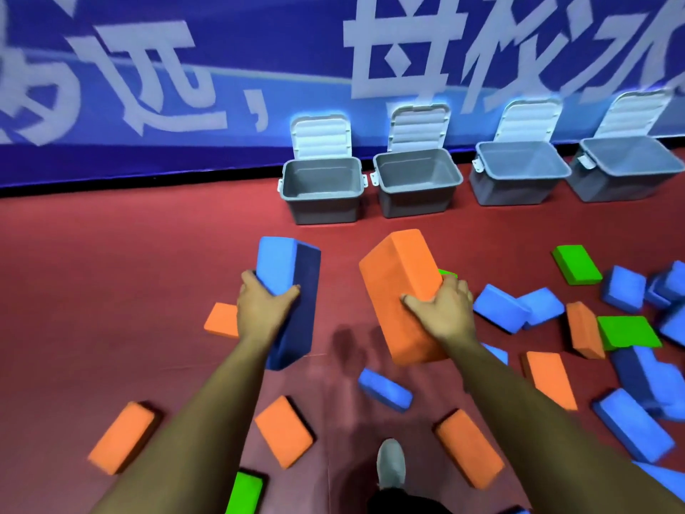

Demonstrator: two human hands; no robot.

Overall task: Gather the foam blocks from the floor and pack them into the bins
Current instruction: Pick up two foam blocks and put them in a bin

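Red floor (pixel 111 272) runs back to a blue banner (pixel 222 50) with white lettering. Loose blocks (pixel 122 435) lie scattered on it, sparse at left and heaped at right.

Handling (judged from appearance): the blocks are foam, so light, slightly yielding and matte enough not to slip. Each is thin enough for one hand to span. Take hold across the thickness, near mid-length, to prevent swinging.

Left hand (pixel 263 309): closed round the blue block (pixel 289 276), thumb on the dark side face, fingers wrapped round the far edge. The block is held clear of the floor, long axis pointing ahead.

Right hand (pixel 441 313): closed round the orange block (pixel 400 276), thumb laid on the near face, fingers over the right edge. This block is also off the floor and tilted.

Four grey bins (pixel 321 213) stand in a row against the banner, centre to right, lids (pixel 321 137) raised. No block is visible inside any of them.
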